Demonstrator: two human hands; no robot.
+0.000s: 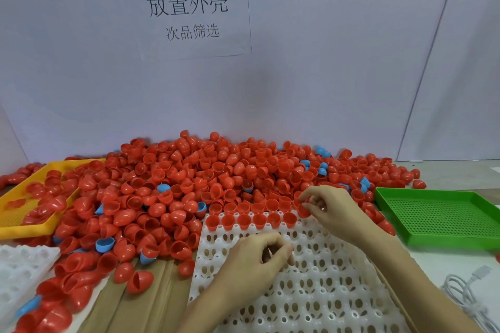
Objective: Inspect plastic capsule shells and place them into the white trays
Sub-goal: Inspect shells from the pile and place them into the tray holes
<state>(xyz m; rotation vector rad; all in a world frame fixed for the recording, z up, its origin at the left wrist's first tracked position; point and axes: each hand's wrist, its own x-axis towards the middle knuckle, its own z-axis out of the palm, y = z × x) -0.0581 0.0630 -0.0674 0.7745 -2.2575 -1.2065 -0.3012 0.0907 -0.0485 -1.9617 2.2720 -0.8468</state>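
Observation:
A big heap of red capsule shells [189, 178], with a few blue ones, covers the table's far half. A white tray [319, 292] with round sockets lies in front of me; several red shells [251, 220] fill its two far rows. My right hand [327, 207] is at the tray's far right corner and pinches a red shell [303, 209] over that row's end. My left hand [259, 259] hovers over the tray's middle with fingers curled; I see nothing in it.
A yellow perforated tray [16, 230] holding several red shells sits at the left. A green perforated tray [443, 216] stands at the right. A second white tray [16, 276] lies at the near left. A white cable [465, 292] runs near the right front. A paper sign hangs on the wall.

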